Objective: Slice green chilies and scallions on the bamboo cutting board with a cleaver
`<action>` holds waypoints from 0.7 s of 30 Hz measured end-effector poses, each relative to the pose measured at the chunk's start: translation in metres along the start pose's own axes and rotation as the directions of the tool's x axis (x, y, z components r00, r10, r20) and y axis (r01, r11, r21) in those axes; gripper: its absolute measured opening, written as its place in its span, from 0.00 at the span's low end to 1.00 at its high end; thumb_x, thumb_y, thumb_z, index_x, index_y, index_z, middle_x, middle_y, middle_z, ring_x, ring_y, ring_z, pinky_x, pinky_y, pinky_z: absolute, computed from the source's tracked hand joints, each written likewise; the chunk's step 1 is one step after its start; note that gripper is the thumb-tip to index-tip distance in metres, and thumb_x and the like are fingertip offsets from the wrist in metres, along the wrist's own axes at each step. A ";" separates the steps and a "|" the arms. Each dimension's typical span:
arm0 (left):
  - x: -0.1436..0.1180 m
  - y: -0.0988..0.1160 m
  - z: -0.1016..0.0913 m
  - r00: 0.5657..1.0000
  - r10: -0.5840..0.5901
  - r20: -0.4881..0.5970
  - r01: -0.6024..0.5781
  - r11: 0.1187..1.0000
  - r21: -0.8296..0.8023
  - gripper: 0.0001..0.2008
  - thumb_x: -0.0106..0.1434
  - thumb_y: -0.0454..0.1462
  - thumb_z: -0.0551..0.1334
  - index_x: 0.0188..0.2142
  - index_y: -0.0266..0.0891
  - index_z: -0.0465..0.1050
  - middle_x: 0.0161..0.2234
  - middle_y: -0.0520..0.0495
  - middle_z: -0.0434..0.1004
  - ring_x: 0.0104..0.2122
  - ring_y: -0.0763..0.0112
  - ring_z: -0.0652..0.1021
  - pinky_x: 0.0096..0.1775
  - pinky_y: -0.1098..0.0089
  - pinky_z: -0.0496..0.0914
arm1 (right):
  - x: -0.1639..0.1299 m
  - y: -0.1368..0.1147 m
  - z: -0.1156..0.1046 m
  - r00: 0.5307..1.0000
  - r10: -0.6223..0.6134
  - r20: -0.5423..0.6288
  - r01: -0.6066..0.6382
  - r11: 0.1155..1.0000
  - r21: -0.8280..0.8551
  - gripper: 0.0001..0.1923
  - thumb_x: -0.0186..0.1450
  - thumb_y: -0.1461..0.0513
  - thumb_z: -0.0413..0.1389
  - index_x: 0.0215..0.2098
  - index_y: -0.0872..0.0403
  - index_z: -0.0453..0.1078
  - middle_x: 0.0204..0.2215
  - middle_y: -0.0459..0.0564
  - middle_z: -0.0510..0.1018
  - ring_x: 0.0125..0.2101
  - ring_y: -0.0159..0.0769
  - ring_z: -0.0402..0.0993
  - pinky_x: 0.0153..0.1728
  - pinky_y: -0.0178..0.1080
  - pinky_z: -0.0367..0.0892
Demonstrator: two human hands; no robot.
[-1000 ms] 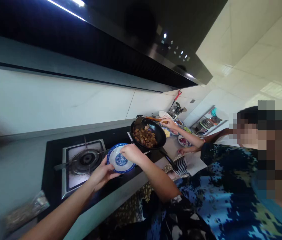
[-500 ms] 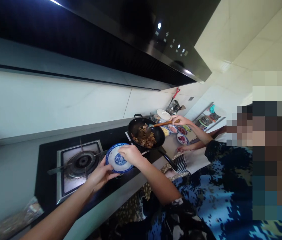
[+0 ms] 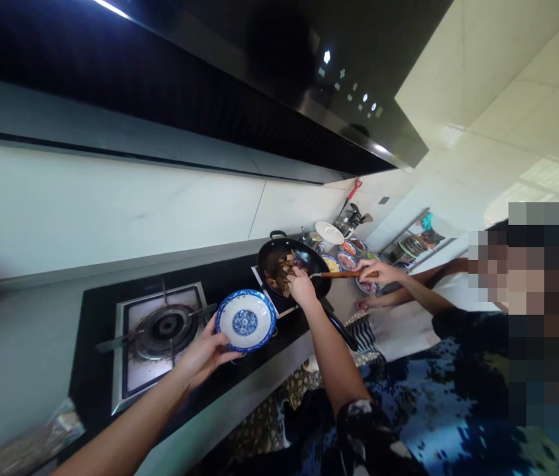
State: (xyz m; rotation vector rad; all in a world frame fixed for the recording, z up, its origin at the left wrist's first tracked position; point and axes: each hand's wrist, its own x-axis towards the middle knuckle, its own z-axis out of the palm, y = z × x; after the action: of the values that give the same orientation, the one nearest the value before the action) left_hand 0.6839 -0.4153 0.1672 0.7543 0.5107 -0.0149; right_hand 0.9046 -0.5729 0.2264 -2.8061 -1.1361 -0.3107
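A grey table [image 3: 26, 350] ran along a pale tiled wall [image 3: 180, 205] under a black range hood [image 3: 260, 86], carrying a black glass cooktop [image 3: 223, 274] with its left burner [image 3: 166, 326] uncovered. On the right side sat a black wok [image 3: 312, 251] with browned food [image 3: 279, 270]; bowls of ingredients [image 3: 330, 264] stood beyond it.

The blue-and-white dish [image 3: 246, 323] was held in the air near the cooktop's front edge, between burner and wok. Black glass stretched behind it, and open air separated it from the hood. The left hand [image 3: 206, 354] was clamped on its rim; the right hand [image 3: 302, 289] reached over the wok, fingers down, whether pinched on anything I could not tell.

Half a second earlier the right hand had been over the dish. The co-worker's hand [image 3: 375, 272], gripping a wooden-handled spatula [image 3: 343, 274], had shifted nearer the wok's front side.
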 end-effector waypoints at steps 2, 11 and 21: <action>0.000 0.000 -0.001 1.000 0.002 0.007 -0.001 1.000 -0.012 0.43 0.45 0.22 0.58 0.57 0.55 0.51 0.50 0.45 0.66 0.37 0.61 0.77 0.35 0.54 0.74 | -0.003 -0.015 0.005 0.999 -0.022 -0.042 0.023 0.999 0.042 0.12 0.64 0.66 0.47 0.37 0.54 0.73 0.43 0.53 0.72 0.44 0.34 0.67 0.45 0.34 0.59; -0.002 -0.002 0.000 0.998 0.039 0.053 -0.038 0.999 -0.022 0.43 0.46 0.24 0.59 0.58 0.55 0.50 0.45 0.44 0.69 0.35 0.62 0.76 0.34 0.55 0.74 | -0.015 -0.102 0.010 0.963 -0.208 0.169 0.207 0.978 0.027 0.09 0.62 0.62 0.50 0.37 0.53 0.71 0.34 0.49 0.75 0.34 0.34 0.72 0.35 0.32 0.62; -0.011 0.002 0.006 0.999 0.014 0.030 -0.013 0.999 -0.035 0.45 0.44 0.23 0.59 0.59 0.53 0.48 0.39 0.47 0.71 0.32 0.64 0.77 0.29 0.61 0.75 | -0.006 -0.125 0.024 0.951 -0.175 0.253 0.208 0.972 -0.108 0.10 0.60 0.68 0.48 0.35 0.59 0.71 0.31 0.56 0.77 0.30 0.39 0.74 0.29 0.35 0.64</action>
State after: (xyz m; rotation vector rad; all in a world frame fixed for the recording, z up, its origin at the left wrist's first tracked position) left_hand 0.6774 -0.4196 0.1764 0.7223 0.4760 -0.0044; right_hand 0.8169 -0.4839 0.2034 -2.9151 -1.4987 -0.0591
